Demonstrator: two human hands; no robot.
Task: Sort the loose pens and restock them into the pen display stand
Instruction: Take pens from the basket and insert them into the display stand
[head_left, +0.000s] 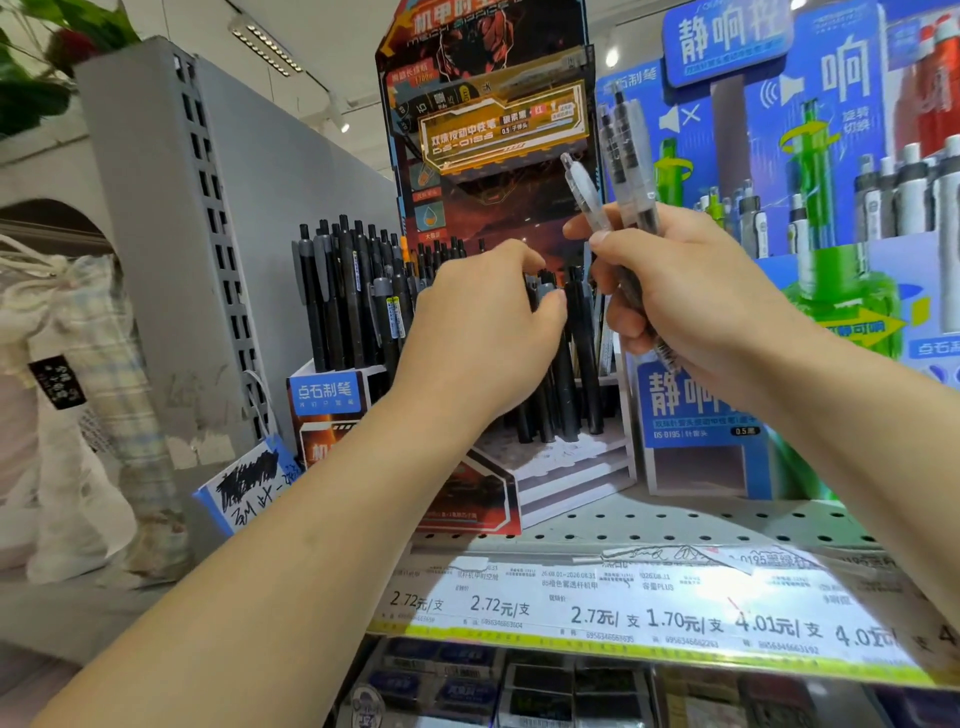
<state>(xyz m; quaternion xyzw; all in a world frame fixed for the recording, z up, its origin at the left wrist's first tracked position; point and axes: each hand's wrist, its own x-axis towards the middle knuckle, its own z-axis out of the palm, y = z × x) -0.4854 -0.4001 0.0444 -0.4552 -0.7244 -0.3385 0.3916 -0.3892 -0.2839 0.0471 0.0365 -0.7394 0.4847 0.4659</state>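
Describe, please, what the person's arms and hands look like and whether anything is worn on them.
Both forearms are bare up to the frame edge: no sleeves, gloves, watch or rings visible on the left hand or right hand. Fingernails look short and unpainted.

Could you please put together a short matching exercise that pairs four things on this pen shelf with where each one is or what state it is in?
Things:
1. clear pens
2. black pens
3. left hand
4. price strip

States or places:
A. along the shelf's front edge
B. standing in the stand's left compartment
C. reaching among dark pens in the stand
D. gripped in the right hand

Pairs: 1-D, 2-B, 3-C, 4-A
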